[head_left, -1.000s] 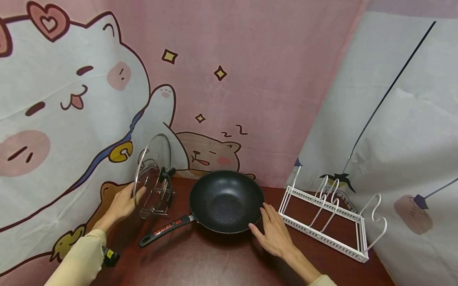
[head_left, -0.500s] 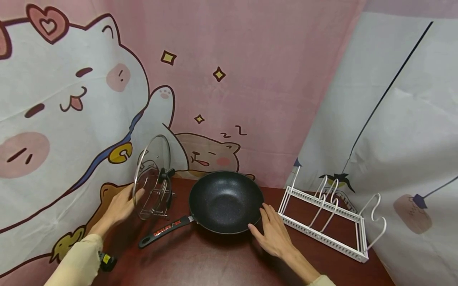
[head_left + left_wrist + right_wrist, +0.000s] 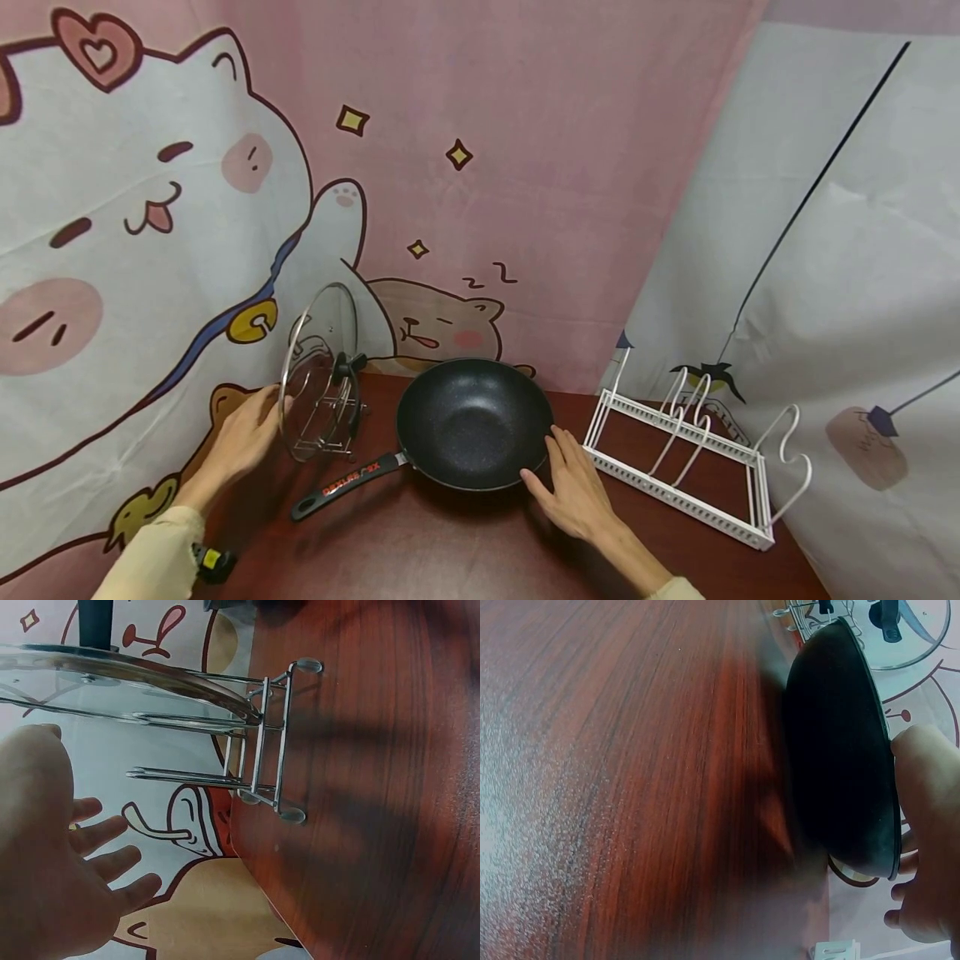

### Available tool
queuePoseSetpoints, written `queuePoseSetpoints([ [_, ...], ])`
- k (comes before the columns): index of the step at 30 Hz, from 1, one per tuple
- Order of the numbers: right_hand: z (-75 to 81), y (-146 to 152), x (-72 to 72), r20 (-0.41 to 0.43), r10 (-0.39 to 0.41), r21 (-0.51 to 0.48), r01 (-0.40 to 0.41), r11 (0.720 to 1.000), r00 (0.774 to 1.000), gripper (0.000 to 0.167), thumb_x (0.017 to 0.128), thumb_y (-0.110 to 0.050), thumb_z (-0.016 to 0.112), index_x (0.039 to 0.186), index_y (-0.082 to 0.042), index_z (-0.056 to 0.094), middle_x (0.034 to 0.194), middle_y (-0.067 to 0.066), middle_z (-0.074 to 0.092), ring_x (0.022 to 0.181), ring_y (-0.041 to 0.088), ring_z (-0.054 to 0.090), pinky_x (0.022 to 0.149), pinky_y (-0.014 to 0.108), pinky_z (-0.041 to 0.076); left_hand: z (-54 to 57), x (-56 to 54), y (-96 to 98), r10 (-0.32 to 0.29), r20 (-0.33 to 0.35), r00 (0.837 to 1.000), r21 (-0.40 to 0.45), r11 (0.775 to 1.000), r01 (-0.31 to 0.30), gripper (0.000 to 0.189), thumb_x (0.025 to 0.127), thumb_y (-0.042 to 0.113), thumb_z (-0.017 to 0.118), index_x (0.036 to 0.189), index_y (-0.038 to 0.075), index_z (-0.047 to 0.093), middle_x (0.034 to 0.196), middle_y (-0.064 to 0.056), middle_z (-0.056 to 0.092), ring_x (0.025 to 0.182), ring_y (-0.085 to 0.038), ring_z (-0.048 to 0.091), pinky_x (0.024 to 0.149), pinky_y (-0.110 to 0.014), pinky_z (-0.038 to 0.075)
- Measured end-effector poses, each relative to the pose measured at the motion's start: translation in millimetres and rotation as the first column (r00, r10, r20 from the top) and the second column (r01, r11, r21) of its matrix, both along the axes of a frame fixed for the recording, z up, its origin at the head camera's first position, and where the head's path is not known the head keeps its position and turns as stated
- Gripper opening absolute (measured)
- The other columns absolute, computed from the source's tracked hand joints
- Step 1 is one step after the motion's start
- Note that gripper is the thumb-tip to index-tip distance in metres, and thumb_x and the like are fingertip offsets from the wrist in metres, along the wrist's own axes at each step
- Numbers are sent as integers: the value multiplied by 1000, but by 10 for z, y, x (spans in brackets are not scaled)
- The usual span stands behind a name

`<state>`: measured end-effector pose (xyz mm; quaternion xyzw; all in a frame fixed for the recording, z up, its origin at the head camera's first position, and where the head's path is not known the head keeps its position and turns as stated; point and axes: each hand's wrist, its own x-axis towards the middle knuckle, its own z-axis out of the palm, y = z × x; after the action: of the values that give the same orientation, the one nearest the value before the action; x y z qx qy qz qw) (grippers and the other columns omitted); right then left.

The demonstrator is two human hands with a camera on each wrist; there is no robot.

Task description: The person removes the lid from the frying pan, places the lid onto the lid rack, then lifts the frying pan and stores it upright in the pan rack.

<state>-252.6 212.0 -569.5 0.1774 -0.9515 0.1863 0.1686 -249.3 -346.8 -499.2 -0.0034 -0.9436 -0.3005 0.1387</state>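
Observation:
A glass lid (image 3: pixel 287 367) with a metal rim and black knob stands on edge in a small wire rack (image 3: pixel 274 750) at the back left. Just left of the lid is my left hand (image 3: pixel 243 437); the left wrist view shows its fingers extended and apart from the lid, holding nothing. A black wok (image 3: pixel 472 425) sits in the middle of the table, its handle pointing front left. My right hand (image 3: pixel 577 492) rests on the wok's right rim, fingers fairly straight, thumb on the near side. In the right wrist view the thumb touches the rim.
To the right stands a white adjustable rack (image 3: pixel 675 497) with upright wire dividers. Behind the reddish-brown table (image 3: pixel 442 550) hangs a printed cloth (image 3: pixel 570 208) with cartoon animals.
My left hand has drawn back a little to the left and toward me, away from the lid's edge. The lid, wok and right hand stay as they were.

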Motion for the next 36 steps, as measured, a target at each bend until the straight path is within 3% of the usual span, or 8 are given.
queuePoseSetpoints([
  [11,11,-4,6,11,-1,3,1,1000,1000,82,106,-52,74,158,9,56,172,30,49,162,52,46,131,69,40,98,117,41,-17,-110,994,20,1000,19,57,123,35,42,163,-6,47,163,-40,52,150,-65,48,117,-77,41],
  [18,6,-2,3,-3,-1,5,1,1000,1000,82,105,-52,76,157,9,57,171,29,50,162,51,47,130,68,42,201,183,74,9,-179,984,59,998,2,58,123,35,44,162,-7,47,162,-41,52,146,-66,49,114,-77,40],
  [28,-11,-2,4,-3,-2,4,2,1000,1000,82,106,-54,74,157,8,57,171,29,50,161,51,49,129,69,43,360,241,105,18,-302,953,82,997,7,54,120,30,48,163,-3,50,161,-38,55,143,-64,51,111,-76,39],
  [36,-13,-3,6,-6,0,-2,0,1000,1000,82,106,-53,73,157,8,57,172,28,50,161,51,48,129,69,43,491,317,175,-2,-353,936,78,996,32,55,119,29,51,166,0,48,164,-38,52,148,-65,49,113,-81,38],
])
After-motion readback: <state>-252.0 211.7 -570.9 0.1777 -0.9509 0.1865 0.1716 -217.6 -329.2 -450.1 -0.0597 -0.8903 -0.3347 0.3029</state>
